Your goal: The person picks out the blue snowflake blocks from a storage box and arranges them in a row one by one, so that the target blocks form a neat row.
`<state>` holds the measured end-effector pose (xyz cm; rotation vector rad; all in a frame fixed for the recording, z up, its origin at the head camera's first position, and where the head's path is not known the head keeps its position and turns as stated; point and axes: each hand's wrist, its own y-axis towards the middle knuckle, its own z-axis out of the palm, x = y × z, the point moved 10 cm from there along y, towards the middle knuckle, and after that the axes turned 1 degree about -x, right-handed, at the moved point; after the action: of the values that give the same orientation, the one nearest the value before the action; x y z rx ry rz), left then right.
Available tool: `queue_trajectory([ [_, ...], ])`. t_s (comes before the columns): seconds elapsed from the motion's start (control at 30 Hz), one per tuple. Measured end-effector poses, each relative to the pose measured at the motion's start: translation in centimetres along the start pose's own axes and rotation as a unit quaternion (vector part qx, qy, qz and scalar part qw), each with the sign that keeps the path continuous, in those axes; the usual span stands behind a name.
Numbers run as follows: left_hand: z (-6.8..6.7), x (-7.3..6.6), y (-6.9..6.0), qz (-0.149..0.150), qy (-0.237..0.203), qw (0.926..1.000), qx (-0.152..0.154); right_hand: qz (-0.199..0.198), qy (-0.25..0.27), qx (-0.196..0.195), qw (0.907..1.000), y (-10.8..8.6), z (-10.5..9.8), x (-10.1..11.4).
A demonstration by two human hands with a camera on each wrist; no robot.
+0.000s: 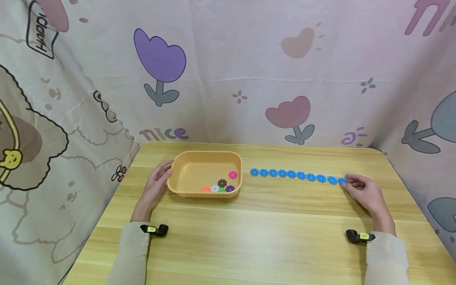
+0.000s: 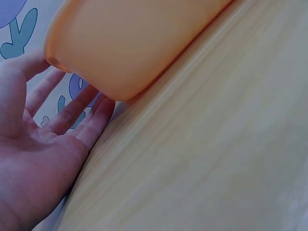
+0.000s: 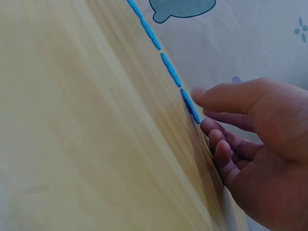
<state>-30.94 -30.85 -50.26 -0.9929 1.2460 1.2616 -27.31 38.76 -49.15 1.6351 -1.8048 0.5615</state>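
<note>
My left hand is at the left side of a yellow-orange plastic basin, its spread fingers touching the wall while the thumb lies by the rim. Blue snowflake building discs lie flat in a row across the table, right of the basin. At the row's right end, my right hand pinches the last blue snowflake disc by its edge, with thumb and fingertips around it. From the side, the row shows as thin blue strips with small gaps. The right hand's remaining fingers are loosely curled.
Inside the basin, toward its front right, are several snowflake discs: pink, brown, white, orange, green and purple. The wooden table meets a patterned cloth backdrop behind and on both sides.
</note>
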Motion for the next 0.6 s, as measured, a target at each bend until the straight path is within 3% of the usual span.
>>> queue_trajectory([
  [0.3, 0.8, -0.2, 0.3, 0.017, -0.002, 0.9998, 0.008, 0.011, 0.025, -0.008, 0.9996, -0.1, -0.6, -0.3],
  [0.6, 0.9, -0.6, 0.6, 0.028, -0.033, 0.999, 0.014, -0.014, 0.034, -0.022, 0.9991, -0.1, -0.9, 2.0],
])
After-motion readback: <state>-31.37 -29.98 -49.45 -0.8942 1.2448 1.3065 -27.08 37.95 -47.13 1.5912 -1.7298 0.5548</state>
